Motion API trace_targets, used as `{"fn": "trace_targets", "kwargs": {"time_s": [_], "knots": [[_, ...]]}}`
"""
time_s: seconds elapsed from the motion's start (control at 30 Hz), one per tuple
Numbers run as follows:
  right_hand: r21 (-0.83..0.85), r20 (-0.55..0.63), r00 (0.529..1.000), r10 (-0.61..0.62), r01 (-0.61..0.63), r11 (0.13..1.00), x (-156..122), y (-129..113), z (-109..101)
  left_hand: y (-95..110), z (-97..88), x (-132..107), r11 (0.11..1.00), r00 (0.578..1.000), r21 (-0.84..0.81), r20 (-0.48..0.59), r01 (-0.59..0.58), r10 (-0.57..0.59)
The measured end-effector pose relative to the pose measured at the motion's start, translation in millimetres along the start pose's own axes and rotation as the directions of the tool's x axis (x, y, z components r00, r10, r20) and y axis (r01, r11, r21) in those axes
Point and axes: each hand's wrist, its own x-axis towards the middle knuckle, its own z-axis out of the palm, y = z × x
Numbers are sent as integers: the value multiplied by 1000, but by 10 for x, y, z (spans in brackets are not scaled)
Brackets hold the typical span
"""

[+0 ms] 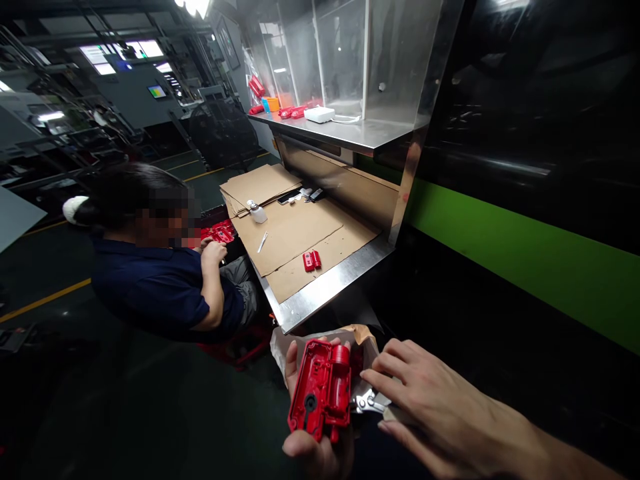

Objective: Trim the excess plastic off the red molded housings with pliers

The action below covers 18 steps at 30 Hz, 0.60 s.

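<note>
At the bottom centre of the frame, the left hand [320, 459] cradles an open, glossy red plastic housing [313, 383], its hollow side up; the grip is wrapped about it, thumb at the lower end and fingers along the edges. To its right, the right hand [433, 390] has its grip pinching a silver metal tool with a pale handle [367, 401], whose head is just beside the housing. Behind both, a pale, crumpled bag [281, 357] sits below the metal-edged bench [330, 297]. In mid-frame, a small red plastic piece [312, 261] lies on brown cardboard [295, 233]. At left, a seated co-worker in navy [145, 287] bends over red parts [220, 231].
</note>
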Motion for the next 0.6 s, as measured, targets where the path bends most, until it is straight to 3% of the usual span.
{"fn": "trace_targets", "kwargs": {"time_s": [0.07,0.17,0.3,0.47,0.6], "knots": [[4,38,999,-14,14,1000,4,-20,6,10,20,-11,1000,997,4,-68,20,-20],[7,88,995,-38,38,999,0,-28,21,33,46,4,1000,998,0,-62,1,-1],[72,50,998,-50,46,996,-40,34,26,57,81,25,998,998,-52,-51,-29,27],[112,-10,1000,-23,24,993,-83,115,22,79,102,-24,998,994,-58,-107,11,-17],[101,-53,998,-36,42,994,-74,103,38,79,73,-43,998,996,-42,-73,43,-46]]}}
